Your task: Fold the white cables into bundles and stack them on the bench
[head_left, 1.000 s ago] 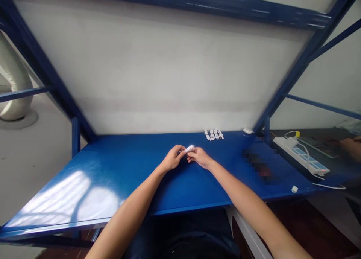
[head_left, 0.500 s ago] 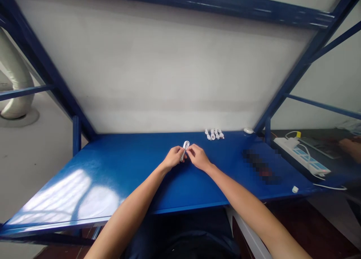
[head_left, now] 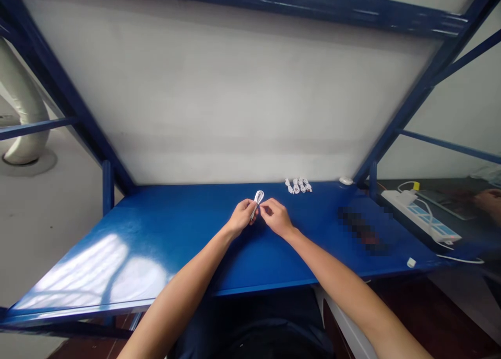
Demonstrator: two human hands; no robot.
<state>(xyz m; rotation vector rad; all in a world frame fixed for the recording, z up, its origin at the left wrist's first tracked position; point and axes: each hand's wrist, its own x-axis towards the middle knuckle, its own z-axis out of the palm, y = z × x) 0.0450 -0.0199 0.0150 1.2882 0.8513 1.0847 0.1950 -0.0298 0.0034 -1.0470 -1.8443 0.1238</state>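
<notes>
Over the middle of the blue table [head_left: 188,213], a white cable [head_left: 259,195] is folded into a looped bundle. My left hand [head_left: 241,216] is closed around its lower part, with the loops sticking up past the thumb. At the bundle's right side, my right hand [head_left: 277,216] has its fingertips pinched at the middle, where a small dark spot shows. Whatever lies between those fingertips is too small to make out. Several bundled white cables [head_left: 298,185] rest side by side near the back edge, right of my hands.
A small white rounded object [head_left: 346,181] lies at the back right corner. A blurred-out dark item [head_left: 362,228] and a small white block [head_left: 410,263] are on the right. Beyond them lies a power strip [head_left: 434,224] with plugged-in cords. Another person's hand [head_left: 489,200] shows at the far right.
The cable bundle and my hands have shifted very slightly upward in view. Both hands keep nearly the same pose at the bundle's middle.
</notes>
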